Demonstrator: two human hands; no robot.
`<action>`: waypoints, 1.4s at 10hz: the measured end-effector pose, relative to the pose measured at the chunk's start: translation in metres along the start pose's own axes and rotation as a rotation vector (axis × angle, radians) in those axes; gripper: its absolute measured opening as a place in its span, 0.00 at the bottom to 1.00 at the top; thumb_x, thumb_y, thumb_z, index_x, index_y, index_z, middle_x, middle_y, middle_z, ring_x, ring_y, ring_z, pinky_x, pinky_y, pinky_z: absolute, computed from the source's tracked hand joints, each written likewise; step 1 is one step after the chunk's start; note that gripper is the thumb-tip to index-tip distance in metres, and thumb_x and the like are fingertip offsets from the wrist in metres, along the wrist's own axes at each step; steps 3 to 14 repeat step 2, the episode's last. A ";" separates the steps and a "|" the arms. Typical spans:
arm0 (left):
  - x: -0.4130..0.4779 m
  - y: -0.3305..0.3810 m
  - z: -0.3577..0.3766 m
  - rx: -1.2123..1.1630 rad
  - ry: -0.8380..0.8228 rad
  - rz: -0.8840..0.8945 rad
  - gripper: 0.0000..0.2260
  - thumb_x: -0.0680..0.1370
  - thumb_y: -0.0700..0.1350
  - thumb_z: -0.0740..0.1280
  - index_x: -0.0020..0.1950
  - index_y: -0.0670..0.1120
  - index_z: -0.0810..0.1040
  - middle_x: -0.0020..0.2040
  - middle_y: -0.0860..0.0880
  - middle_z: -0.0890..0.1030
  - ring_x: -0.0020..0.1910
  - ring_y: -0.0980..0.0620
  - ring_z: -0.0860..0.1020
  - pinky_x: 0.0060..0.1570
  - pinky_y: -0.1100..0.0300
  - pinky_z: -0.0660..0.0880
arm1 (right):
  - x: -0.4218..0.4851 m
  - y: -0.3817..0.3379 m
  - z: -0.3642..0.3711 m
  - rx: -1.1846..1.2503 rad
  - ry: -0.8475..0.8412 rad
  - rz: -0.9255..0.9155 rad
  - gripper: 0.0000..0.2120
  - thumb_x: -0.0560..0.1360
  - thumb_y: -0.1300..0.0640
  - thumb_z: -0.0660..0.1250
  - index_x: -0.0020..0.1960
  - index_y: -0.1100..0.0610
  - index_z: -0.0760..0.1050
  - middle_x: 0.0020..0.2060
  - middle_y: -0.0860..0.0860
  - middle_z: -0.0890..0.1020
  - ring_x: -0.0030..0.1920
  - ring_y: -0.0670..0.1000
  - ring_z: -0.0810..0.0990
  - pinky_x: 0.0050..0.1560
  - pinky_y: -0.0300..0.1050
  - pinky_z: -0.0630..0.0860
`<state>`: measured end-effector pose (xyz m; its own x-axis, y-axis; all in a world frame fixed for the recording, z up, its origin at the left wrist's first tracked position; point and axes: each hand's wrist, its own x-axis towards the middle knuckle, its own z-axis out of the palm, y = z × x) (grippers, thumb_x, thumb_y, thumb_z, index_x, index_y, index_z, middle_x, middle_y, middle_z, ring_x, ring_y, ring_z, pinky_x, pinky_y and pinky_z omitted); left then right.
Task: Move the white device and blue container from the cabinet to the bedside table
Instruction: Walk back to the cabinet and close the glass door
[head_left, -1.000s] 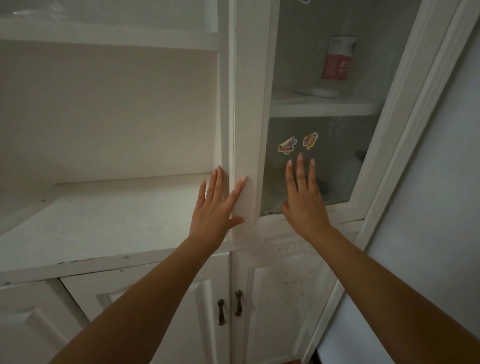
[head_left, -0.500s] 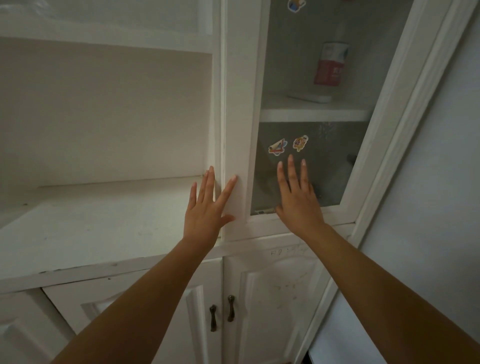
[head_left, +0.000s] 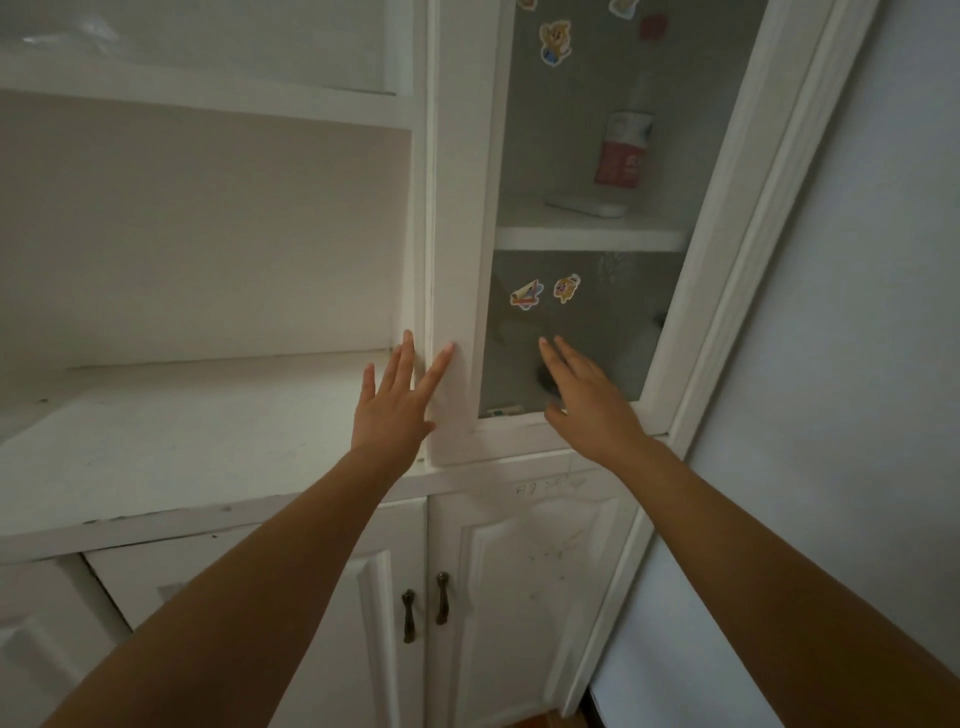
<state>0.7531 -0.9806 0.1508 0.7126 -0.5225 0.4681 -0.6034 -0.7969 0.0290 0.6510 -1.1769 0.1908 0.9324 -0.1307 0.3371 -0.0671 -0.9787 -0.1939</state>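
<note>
Opening step: left hand (head_left: 393, 410) lay flat, empty, at the door (head_left: 457, 260) edge; right hand (head_left: 587, 395) empty on glass. Next, pull the edge.

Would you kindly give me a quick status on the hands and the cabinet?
Left hand open, flat on door frame. Right hand open at the glass door, holding nothing. White device on shelf behind closed door.

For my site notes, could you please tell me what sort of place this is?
Probably a home room: a white wooden cabinet with a frosted glass door, cartoon stickers on the glass, and a red-labelled bottle shelved inside.
</note>
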 end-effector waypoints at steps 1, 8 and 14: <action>-0.006 0.000 -0.012 0.000 -0.042 0.001 0.42 0.75 0.53 0.64 0.67 0.58 0.29 0.76 0.41 0.44 0.75 0.44 0.45 0.72 0.44 0.48 | -0.018 -0.002 -0.009 0.035 0.021 -0.010 0.31 0.76 0.60 0.59 0.74 0.54 0.49 0.74 0.54 0.58 0.72 0.57 0.59 0.70 0.56 0.62; -0.017 0.007 -0.025 -0.022 -0.045 -0.020 0.36 0.76 0.54 0.61 0.72 0.56 0.35 0.76 0.44 0.50 0.75 0.45 0.47 0.71 0.43 0.46 | -0.038 -0.005 -0.024 0.056 0.056 -0.034 0.29 0.77 0.59 0.58 0.74 0.54 0.51 0.74 0.53 0.59 0.72 0.54 0.59 0.69 0.51 0.62; -0.017 0.007 -0.025 -0.022 -0.045 -0.020 0.36 0.76 0.54 0.61 0.72 0.56 0.35 0.76 0.44 0.50 0.75 0.45 0.47 0.71 0.43 0.46 | -0.038 -0.005 -0.024 0.056 0.056 -0.034 0.29 0.77 0.59 0.58 0.74 0.54 0.51 0.74 0.53 0.59 0.72 0.54 0.59 0.69 0.51 0.62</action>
